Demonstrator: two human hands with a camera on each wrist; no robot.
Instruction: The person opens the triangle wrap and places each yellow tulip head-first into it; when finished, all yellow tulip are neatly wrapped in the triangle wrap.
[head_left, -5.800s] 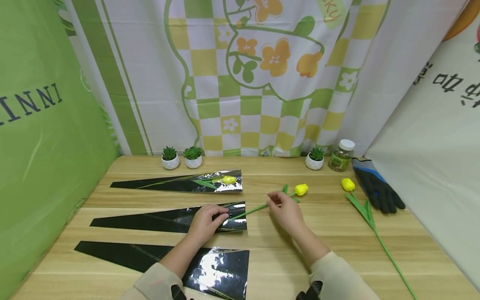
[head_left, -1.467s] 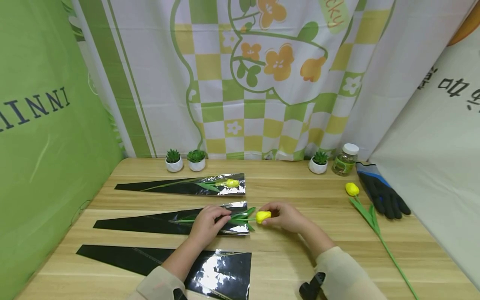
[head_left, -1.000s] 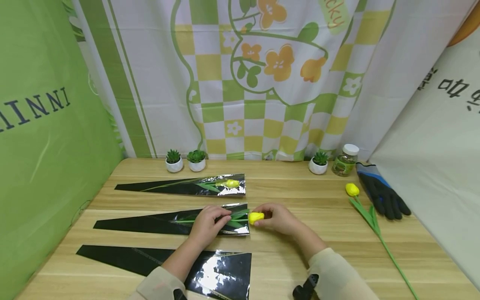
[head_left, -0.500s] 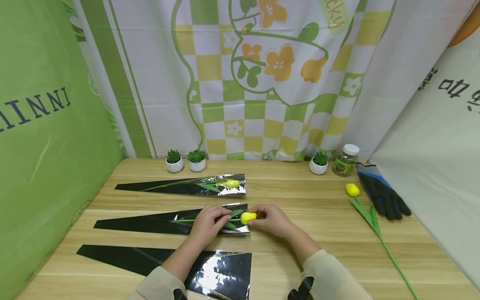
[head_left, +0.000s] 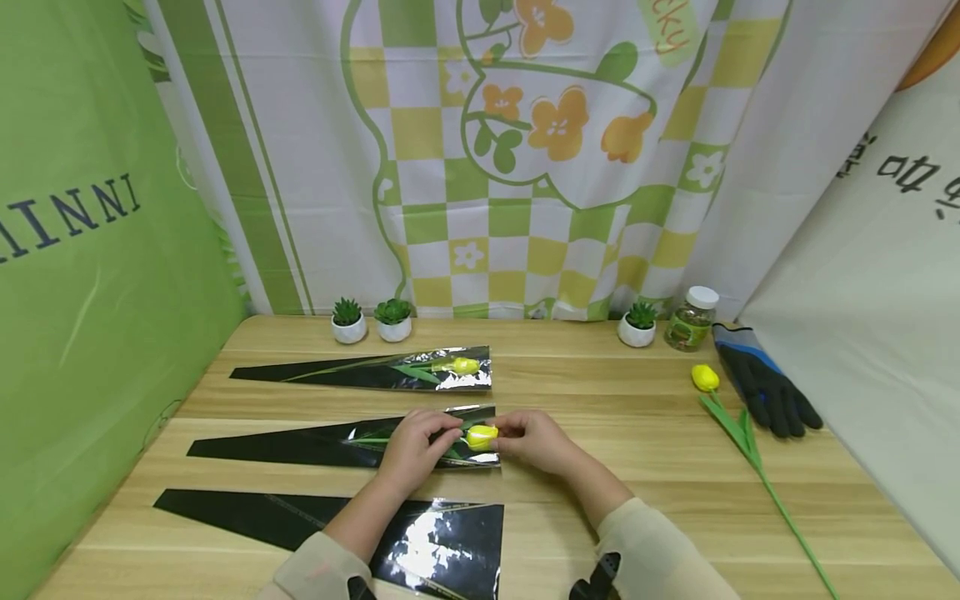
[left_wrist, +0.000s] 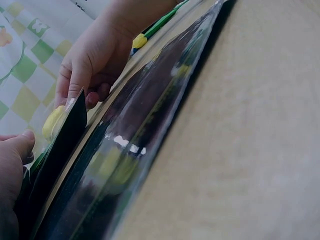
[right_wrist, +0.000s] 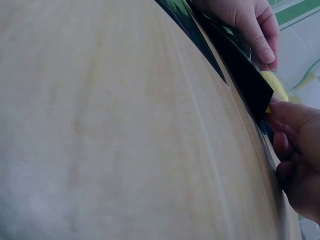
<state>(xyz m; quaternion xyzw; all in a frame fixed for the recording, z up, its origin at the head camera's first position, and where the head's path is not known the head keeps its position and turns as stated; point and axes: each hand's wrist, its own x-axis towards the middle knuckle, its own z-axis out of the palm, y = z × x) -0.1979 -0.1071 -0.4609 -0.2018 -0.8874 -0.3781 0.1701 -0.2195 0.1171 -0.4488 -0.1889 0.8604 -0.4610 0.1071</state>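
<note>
In the head view, my right hand [head_left: 536, 443] pinches the bloom of a yellow tulip [head_left: 481, 437] at its tip. The bloom sits inside the wide right mouth of the middle black flower sleeve [head_left: 277, 444], its green stem running left under clear film. My left hand [head_left: 416, 446] lies over that sleeve, thumb and forefinger pinching its film near the mouth; the exact contact is partly hidden. In the left wrist view, the right hand [left_wrist: 97, 62] reaches to the bloom behind the sleeve's raised dark corner. The right wrist view has the bloom [right_wrist: 276, 86] between both hands.
Behind lies a sleeve [head_left: 315, 369] with a yellow tulip inside; in front lies another black sleeve [head_left: 442, 542]. A loose yellow tulip [head_left: 705, 378] and a dark glove [head_left: 765, 387] are at right. Small potted succulents [head_left: 348, 323] and a lidded jar [head_left: 691, 321] line the back edge.
The right hand has moved left with the tulip, sliding its stem, leaves and then bloom into the middle sleeve. The left hand has stayed nearly still on the sleeve.
</note>
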